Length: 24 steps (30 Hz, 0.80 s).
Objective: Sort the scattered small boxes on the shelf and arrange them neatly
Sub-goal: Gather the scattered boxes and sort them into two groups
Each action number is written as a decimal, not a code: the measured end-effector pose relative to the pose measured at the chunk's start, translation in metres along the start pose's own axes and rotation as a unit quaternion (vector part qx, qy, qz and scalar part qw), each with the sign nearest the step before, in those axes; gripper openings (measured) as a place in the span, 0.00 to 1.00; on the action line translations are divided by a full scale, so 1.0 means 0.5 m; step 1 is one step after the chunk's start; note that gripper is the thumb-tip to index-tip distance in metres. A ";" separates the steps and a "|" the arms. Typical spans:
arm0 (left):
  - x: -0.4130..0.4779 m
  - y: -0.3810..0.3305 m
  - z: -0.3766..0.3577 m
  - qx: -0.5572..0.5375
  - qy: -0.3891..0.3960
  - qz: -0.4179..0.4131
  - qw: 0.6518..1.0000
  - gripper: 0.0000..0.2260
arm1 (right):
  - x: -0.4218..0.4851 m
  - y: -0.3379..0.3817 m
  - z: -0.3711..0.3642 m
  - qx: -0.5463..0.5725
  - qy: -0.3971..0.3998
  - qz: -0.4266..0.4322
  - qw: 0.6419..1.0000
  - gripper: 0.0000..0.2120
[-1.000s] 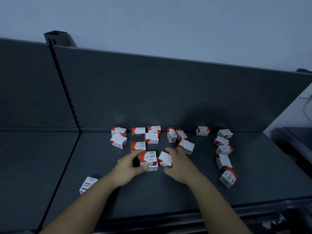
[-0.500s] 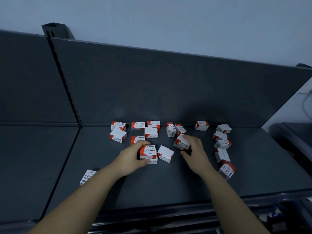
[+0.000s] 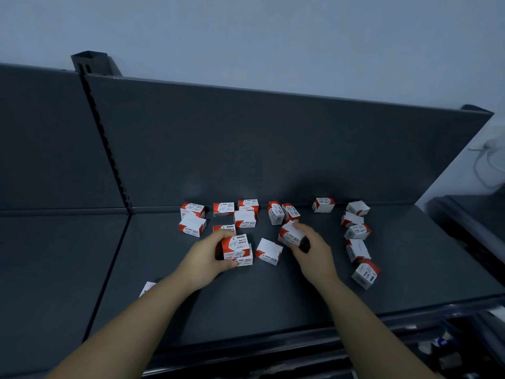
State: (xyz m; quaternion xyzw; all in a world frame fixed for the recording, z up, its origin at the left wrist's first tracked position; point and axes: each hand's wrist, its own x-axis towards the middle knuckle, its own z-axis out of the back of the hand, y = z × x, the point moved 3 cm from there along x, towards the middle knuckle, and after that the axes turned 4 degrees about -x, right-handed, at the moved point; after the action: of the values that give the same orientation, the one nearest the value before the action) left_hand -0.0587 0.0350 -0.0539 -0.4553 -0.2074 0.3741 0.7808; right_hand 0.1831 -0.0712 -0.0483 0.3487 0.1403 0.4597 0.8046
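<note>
Head camera, looking down on a dark grey shelf [image 3: 273, 296]: a person's two bare hands work among small red-and-white paper clip boxes scattered across it. The left hand [image 3: 203, 259] grips a stack of two boxes near the middle of the shelf, its fingers [image 3: 218, 236] curled over the far side and its thumb pressed to the near side. The top box [image 3: 235, 246] shows its "PAPER CLIPS" label upside down, and the lower box [image 3: 246, 261] pokes out beneath it.

The right hand [image 3: 314, 253] holds a tilted box [image 3: 291, 233], with fingers curled over its top and thumb against its near edge. Whether that box is clear of the shelf cannot be told. Between the hands, just beside the stack, a single box [image 3: 269, 251] lies with a white face up.

A loose back row [image 3: 323, 205] of six boxes runs along the foot of the dark back panel [image 3: 246, 146], some square and some turned on end. Three more boxes [image 3: 192, 226] sit just in front of the row on the left. On the right, a ragged column [image 3: 358, 231] of five boxes runs from the back panel toward the front edge. One stray box [image 3: 147, 288] peeks out from behind the left forearm, near the shelf's left edge. A slotted upright [image 3: 109, 149] divides the back panel, and a pale wall [image 3: 273, 36] rises behind it.
</note>
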 end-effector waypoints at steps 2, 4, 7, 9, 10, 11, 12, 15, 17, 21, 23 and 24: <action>-0.001 -0.001 0.022 -0.007 -0.016 -0.005 1.000 0.24 | -0.009 0.003 0.001 0.036 -0.016 -0.006 0.999 0.24; -0.001 -0.001 0.049 -0.008 -0.030 -0.014 0.999 0.23 | -0.017 0.017 0.002 0.065 -0.036 -0.005 0.997 0.24; -0.005 0.000 0.089 -0.016 -0.051 -0.021 0.998 0.23 | -0.030 0.057 -0.002 0.094 -0.059 0.020 0.994 0.24; -0.012 0.001 0.111 -0.027 -0.065 -0.022 0.997 0.23 | -0.040 0.092 -0.010 0.106 -0.061 0.044 0.992 0.24; -0.017 0.002 0.120 -0.037 -0.070 -0.020 0.997 0.23 | -0.045 0.110 -0.017 0.116 -0.058 0.052 0.990 0.25; -0.024 0.004 0.127 -0.049 -0.074 -0.015 0.996 0.23 | -0.051 0.129 -0.025 0.130 -0.051 0.058 0.988 0.25; -0.031 0.007 0.133 -0.064 -0.077 -0.010 0.995 0.23 | -0.058 0.148 -0.034 0.145 -0.041 0.063 0.987 0.24; -0.055 0.019 0.150 -0.089 -0.075 -0.001 0.993 0.22 | -0.083 0.191 -0.068 0.157 -0.034 0.086 0.983 0.23; -0.074 0.024 0.163 -0.093 -0.072 -0.002 0.993 0.22 | -0.099 0.203 -0.091 0.149 -0.029 0.094 0.984 0.24; -0.107 0.030 0.189 -0.089 -0.081 -0.004 0.993 0.23 | -0.129 0.216 -0.120 0.130 -0.007 0.086 0.988 0.25; -0.121 0.031 0.196 -0.088 -0.091 -0.004 0.992 0.23 | -0.140 0.228 -0.124 0.115 0.006 0.098 0.988 0.26; -0.127 0.032 0.199 -0.089 -0.097 -0.004 0.991 0.23 | -0.144 0.235 -0.126 0.110 0.013 0.109 0.988 0.26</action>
State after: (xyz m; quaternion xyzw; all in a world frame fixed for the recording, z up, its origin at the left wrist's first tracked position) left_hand -0.1714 0.0462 -0.0169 -0.4838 -0.3167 0.3931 0.7149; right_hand 0.0346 -0.0649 -0.0192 0.4425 0.1616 0.5304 0.7048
